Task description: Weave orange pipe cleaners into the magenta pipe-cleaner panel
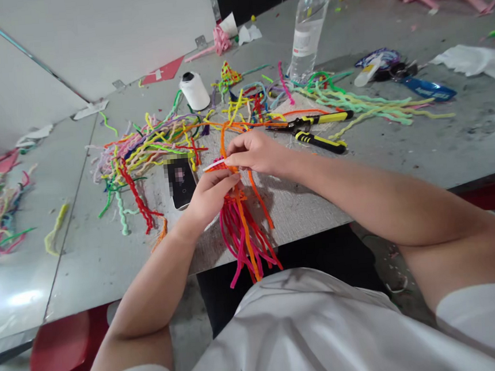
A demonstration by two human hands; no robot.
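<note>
Cords [246,232] at near edge of counter [297,216], long axis toward person, loose ends pointing lapward; left fingers [224,184] closed on upper part; right fingers [236,157] pinching white stick [214,165], tip leftward.

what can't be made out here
- Head view: part of the orange and pink strands, covered by the left hand
- Head view: top of the bottle, cut off by the upper edge; its label print, too small
- Head view: part of the phone, hidden by pixelation
</note>
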